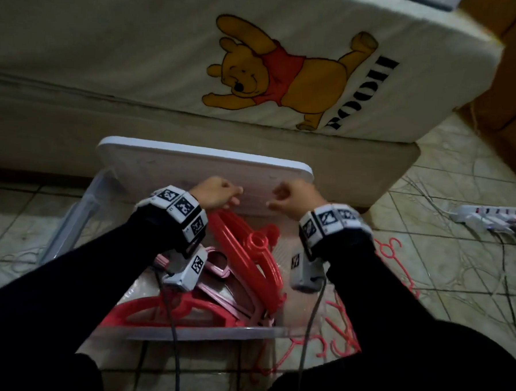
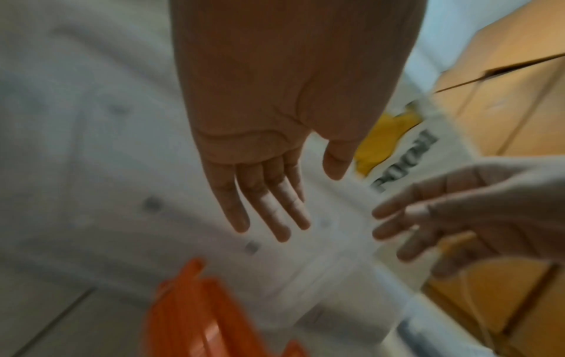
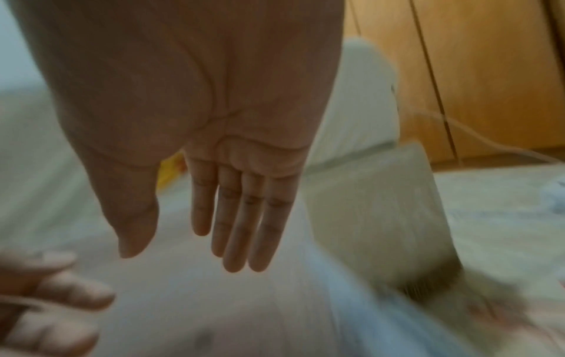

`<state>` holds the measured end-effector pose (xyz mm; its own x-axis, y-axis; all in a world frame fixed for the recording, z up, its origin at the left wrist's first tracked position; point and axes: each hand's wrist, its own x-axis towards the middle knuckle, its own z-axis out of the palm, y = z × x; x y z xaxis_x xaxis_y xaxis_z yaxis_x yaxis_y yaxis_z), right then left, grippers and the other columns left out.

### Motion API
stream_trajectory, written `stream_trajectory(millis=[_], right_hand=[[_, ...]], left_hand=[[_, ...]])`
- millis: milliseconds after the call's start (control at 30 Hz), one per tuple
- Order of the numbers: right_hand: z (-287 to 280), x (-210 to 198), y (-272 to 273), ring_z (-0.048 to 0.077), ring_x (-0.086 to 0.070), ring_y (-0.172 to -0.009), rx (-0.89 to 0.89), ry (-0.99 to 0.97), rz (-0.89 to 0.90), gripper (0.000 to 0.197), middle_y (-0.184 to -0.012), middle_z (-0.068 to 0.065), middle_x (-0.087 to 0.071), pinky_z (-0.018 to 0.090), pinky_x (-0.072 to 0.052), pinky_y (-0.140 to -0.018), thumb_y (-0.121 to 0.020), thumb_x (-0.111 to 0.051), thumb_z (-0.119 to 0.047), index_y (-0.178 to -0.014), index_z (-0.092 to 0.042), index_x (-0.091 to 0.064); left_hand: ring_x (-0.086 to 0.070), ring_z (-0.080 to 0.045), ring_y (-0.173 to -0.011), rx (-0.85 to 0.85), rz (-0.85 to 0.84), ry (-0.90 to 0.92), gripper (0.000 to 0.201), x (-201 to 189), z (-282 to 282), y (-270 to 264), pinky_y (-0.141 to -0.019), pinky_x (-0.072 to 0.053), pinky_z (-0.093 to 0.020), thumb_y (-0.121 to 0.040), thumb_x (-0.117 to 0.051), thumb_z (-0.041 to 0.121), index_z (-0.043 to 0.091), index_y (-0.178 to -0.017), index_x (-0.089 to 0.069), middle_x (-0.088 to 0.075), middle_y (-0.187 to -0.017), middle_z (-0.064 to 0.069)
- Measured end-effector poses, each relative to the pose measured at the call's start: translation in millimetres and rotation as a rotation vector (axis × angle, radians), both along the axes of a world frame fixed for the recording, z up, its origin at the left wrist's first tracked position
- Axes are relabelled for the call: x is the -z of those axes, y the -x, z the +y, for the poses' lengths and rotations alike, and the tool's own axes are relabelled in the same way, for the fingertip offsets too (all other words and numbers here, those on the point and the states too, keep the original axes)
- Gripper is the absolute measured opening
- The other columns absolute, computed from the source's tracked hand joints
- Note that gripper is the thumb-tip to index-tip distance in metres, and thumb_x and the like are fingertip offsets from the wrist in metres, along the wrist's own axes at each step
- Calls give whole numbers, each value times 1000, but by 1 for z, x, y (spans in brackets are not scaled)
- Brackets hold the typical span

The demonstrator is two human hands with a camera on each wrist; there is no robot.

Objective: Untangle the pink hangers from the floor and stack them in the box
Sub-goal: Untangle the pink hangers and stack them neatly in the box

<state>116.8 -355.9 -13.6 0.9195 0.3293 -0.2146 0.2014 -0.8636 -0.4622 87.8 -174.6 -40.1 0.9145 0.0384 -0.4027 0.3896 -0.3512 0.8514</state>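
Clear plastic box point(image 1: 70, 215) holds stacked pink and red plastic hangers point(image 1: 247, 260). Left hand point(image 1: 218, 194) and right hand point(image 1: 292, 197) above it: grip released, fingers straight.

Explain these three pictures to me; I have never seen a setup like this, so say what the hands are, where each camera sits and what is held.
No machine here: a person works with bare hands, wearing a camera on the head and one on each wrist. The head view looks down at a clear box on the tiled floor, holding pink hangers; its white lid leans behind. More thin hangers lie on the floor right of the box. The wrist views look along each palm. The left hand and right hand have straight fingers and hold nothing.
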Motion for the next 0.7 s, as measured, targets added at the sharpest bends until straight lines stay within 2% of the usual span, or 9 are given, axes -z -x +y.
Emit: stream_trajectory(millis=[67, 100, 133, 200, 333, 467, 567, 633, 700], right_hand=[[-15, -38, 1, 18, -62, -99, 18, -56, -62, 40, -110, 6, -67, 26, -49, -85, -81, -72, -31, -114, -9, -63], [-25, -54, 2, 18, -63, -97, 31, -72, -85, 38, -108, 6, -67, 29, -51, -84, -82, -72, -32, -112, -11, -63], [-38, -69, 4, 19, -63, -96, 44, -85, -101, 37, -106, 6, -67, 33, -53, -84, -82, -71, -32, -112, -11, -63], [-66, -90, 11, 20, -63, -97, 85, -95, -124, 37, -105, 7, -67, 38, -54, -85, -83, -70, -34, -111, -11, -62], [-135, -105, 29, 21, -64, -94, 234, -87, -145, 35, -103, 9, -68, 36, -53, -80, -84, -68, -34, -110, -10, -63], [-206, -83, 52, 25, -64, -99, 413, -66, -77, 40, -109, 12, -67, 38, -52, -85, -84, -69, -31, -114, -6, -61], [-250, -46, 76, 25, -62, -101, 589, -92, 3, 44, -112, 12, -66, 38, -51, -87, -81, -72, -30, -117, -7, -59], [-273, -17, 92, 26, -61, -104, 676, -98, 62, 48, -115, 13, -64, 38, -49, -87, -80, -74, -29, -119, -6, -57], [-293, 11, 108, 25, -59, -104, 746, -108, 115, 51, -117, 13, -62, 35, -48, -84, -79, -75, -28, -120, -6, -56]], left_hand=[[-58, -6, -51, 23, -57, 2, 20, -31, -14, 2, -49, -44, -14, -100, -46, 20, 7, -87, -55, -59, -79, -3], [-57, -4, -48, 39, -85, -14, 21, -45, -21, 2, -43, -41, -12, -100, -45, 22, 10, -85, -54, -59, -79, -1], [-57, -5, -53, 58, -113, -28, 21, -58, -29, 3, -42, -40, -13, -100, -45, 24, 10, -87, -54, -60, -80, 0], [-57, -11, -66, 95, -155, -39, 21, -79, -44, 5, -52, -39, -20, -100, -46, 28, 9, -98, -54, -63, -87, -1], [-55, -14, -72, 161, -173, -62, 27, -101, -85, 6, -60, -34, -25, -100, -45, 31, 7, -107, -56, -62, -96, -4], [-56, -13, -72, 263, -149, -109, 35, -94, -139, 1, -54, -39, -23, -99, -47, 35, 5, -114, -58, -61, -98, -3], [-50, -12, -63, 365, -95, -148, 29, -77, -183, -4, -40, -39, -14, -97, -51, 35, 7, -96, -60, -56, -86, -6], [-43, -14, -56, 478, -74, -239, 33, -61, -213, -9, -44, -33, -21, -97, -51, 37, 8, -86, -58, -50, -72, -7], [-41, -18, -57, 568, -65, -292, 36, -41, -243, -13, -47, -29, -24, -97, -50, 38, 4, -92, -63, -48, -73, -9]])
